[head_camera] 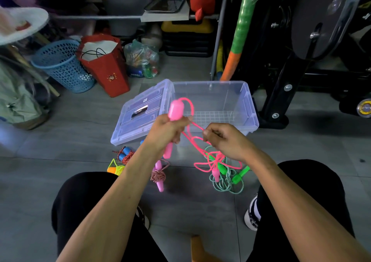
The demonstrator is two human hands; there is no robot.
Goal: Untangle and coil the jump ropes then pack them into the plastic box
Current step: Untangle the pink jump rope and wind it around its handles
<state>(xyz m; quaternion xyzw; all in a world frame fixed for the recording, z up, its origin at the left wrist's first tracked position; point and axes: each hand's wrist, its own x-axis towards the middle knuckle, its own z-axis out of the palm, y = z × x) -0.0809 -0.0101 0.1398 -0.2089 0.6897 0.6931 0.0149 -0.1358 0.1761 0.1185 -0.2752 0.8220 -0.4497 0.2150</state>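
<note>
One pink handle (176, 109) is clamped in the left grip (167, 130) and its pink cord (197, 126) pinched in the right grip (224, 139), before one open clear box (249, 101), with four more ropes lying below on the floor (60, 137).

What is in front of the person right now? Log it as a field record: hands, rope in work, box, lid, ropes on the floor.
left hand: grips the pink handle upright
right hand: pinches the pink cord
pink cord: trails down to the floor, lying over the green rope
plastic box: open, no rope inside
lid: off, leaning against the box's left side
floor, left: blue-handled rope, yellow rope, bundled red-white rope
</note>
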